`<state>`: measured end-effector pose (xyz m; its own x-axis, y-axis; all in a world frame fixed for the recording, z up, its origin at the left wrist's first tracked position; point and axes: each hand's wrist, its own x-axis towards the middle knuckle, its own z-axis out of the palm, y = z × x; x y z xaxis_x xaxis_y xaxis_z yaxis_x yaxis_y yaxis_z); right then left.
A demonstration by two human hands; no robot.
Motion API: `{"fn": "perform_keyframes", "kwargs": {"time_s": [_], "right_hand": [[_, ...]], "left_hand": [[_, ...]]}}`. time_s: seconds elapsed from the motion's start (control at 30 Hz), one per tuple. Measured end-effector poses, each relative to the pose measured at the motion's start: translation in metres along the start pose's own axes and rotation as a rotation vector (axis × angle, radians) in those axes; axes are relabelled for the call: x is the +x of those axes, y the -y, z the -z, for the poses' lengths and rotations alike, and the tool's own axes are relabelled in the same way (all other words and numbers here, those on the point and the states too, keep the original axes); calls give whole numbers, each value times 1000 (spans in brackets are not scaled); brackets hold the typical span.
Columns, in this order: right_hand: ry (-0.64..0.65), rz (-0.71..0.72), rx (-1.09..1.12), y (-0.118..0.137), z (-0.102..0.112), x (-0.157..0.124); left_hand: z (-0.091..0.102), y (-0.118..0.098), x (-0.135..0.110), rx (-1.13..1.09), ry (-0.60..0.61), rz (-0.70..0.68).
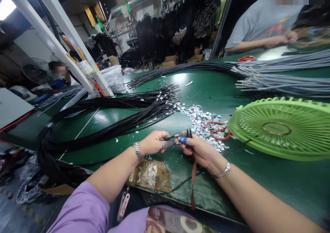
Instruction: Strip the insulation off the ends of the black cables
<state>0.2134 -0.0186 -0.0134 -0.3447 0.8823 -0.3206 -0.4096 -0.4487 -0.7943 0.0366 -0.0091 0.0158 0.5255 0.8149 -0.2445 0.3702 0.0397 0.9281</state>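
My left hand (pixel 154 143), with grey covers on its fingertips, is closed on the end of a thin black cable (pixel 175 136). Close beside it, my right hand (pixel 202 150) grips scissors (pixel 189 134) with dark blades pointing up; blue tape wraps one of its digits. The right fingertips meet the cable end, but the exact contact is too small to make out. A reddish-brown strip (pixel 193 186) hangs below the right hand. Under the left wrist lies a brown taped pad (pixel 152 175) at the table's front edge.
Black cable bundles (pixel 108 136) curve across the green table (pixel 278 184). White and silver scraps (pixel 203 121) surround red-handled scissors (pixel 220 134). A green fan (pixel 275 128) stands right; grey cables (pixel 281 80) lie behind it. A co-worker (pixel 257 26) works across the table. White posts (pixel 69 40) rise left.
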Motion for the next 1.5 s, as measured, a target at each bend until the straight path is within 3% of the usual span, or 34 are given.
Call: {"fn": "perform_keyframes", "kwargs": {"time_s": [0.27,0.5,0.87,1.23,1.5], "right_hand": [[52,-31,-6,2,-2,-2],[40,26,-133,3,-3,-3],[-60,371,-591,-2,-2,-3],[-22,323,-465,0,-4,-5],[-153,325,-332,3,-4,-7]], "left_hand": [[0,-1,-1,6,6,8],[-1,0,-1,95,-4,-4],[-1,1,0,186,-18,-5],[-1,-1,1,123,-20,15],[0,1,2,34,-91,-29]]}}
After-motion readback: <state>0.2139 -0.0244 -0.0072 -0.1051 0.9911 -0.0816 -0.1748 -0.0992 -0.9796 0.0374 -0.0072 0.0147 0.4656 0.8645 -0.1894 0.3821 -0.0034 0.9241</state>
